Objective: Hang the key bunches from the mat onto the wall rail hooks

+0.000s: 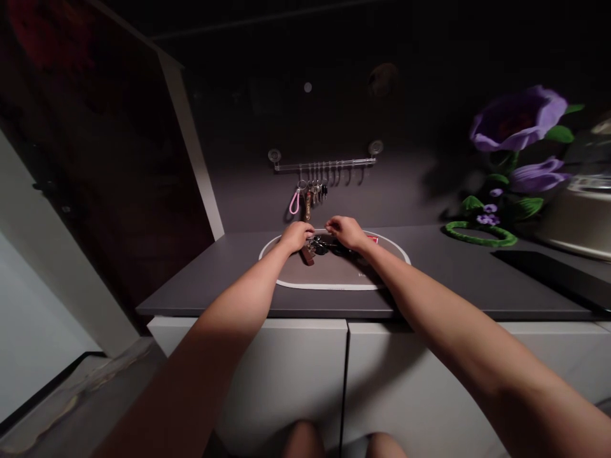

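A bunch of keys (pixel 319 244) with dark fobs and a brown strap (pixel 307 256) is low over or on the oval grey mat (pixel 324 278); I cannot tell if it is partly lifted. My left hand (pixel 296 236) is closed at the left end of the bunch, its fingertips against the keys. To the right, just above the bunch, my right hand (pixel 348 233) has its fingers curled inward. Whatever they may pinch is too small to make out. Part of a red item (pixel 373 240) shows behind my right wrist.
A clear hook rail (pixel 327 165) on the dark wall carries several hanging keys (pixel 316 193), a pink loop (pixel 294 202) and a brown tag (pixel 308 207). Purple artificial flowers (pixel 520 121) with a green ring base (pixel 480 233) stand right, beside a pale rounded appliance (pixel 580 216).
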The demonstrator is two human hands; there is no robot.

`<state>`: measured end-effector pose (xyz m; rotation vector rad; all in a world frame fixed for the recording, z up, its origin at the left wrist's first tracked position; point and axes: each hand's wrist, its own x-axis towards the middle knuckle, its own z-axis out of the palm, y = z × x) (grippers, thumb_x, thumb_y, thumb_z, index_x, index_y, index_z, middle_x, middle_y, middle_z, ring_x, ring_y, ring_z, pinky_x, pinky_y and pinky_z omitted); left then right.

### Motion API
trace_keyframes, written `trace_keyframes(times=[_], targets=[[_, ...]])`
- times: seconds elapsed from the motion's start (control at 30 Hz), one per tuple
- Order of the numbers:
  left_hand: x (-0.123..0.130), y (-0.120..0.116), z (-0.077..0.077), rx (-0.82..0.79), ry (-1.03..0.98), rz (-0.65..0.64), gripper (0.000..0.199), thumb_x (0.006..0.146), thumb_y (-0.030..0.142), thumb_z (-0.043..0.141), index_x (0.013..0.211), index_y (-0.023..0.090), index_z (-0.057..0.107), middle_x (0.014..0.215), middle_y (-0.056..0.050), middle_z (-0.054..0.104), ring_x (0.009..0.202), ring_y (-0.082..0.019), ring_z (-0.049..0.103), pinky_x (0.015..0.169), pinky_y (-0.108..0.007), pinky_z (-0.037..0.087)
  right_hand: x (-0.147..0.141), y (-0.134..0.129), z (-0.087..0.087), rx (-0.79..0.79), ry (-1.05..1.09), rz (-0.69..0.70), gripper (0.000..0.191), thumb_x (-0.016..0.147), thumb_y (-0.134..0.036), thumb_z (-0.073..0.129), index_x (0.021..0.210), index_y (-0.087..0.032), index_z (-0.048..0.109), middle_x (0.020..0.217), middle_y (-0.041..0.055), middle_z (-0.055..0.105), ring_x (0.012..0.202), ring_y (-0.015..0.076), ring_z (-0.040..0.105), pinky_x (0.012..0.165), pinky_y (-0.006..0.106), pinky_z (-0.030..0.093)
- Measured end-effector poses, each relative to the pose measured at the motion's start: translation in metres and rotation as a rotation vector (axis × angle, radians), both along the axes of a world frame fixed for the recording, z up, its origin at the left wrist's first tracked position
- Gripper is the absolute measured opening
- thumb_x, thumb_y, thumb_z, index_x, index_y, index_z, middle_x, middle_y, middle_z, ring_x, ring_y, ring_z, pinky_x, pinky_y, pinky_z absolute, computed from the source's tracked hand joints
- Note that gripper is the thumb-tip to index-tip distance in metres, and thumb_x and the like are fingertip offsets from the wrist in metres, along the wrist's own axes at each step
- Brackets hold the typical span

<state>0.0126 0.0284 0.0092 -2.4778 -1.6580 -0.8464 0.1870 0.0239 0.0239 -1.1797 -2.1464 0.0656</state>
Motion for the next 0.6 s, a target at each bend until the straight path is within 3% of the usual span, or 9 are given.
trace_keyframes(times=[0.2, 0.4, 0.6], targets=[[-0.0048, 0.0043, -0.0064, -0.081, 0.017, 0.006, 0.025, 0.075, 0.019, 0.056, 0.097, 0.019, 0.067, 0.098, -0.007, 0.067, 0.091, -0.018, 0.058, 0.081, -0.026, 0.041, -0.0002, 0.0013, -0.0006, 0.025, -0.045, -0.034, 0.018, 0.08, -0.022, 0.052, 0.09, -0.015, 0.066, 0.087, 0.0073, 0.068, 0.078, 0.0143, 0.059, 0.07, 0.021, 0.04], [-0.006, 0.0068, -0.0094, -0.059, 0.04, 0.028, 0.018, 0.074, 0.019, 0.057, 0.086, 0.019, 0.07, 0.085, -0.006, 0.068, 0.08, -0.016, 0.058, 0.076, -0.025, 0.042, -0.0016, 0.0001, -0.0008, 0.031, -0.061, -0.039, 0.019, 0.08, -0.022, 0.052, 0.09, -0.016, 0.066, 0.09, 0.0072, 0.068, 0.081, 0.0146, 0.059, 0.071, 0.021, 0.04], [-0.0061, 0.0066, -0.0104, -0.019, 0.113, 0.058, 0.016, 0.074, 0.017, 0.055, 0.082, 0.017, 0.069, 0.086, -0.006, 0.066, 0.083, -0.016, 0.056, 0.075, -0.024, 0.04, -0.0026, -0.0008, -0.0003, 0.018, -0.076, -0.044, 0.019, 0.08, -0.021, 0.051, 0.091, -0.015, 0.066, 0.09, 0.008, 0.068, 0.081, 0.0152, 0.06, 0.071, 0.021, 0.04]])
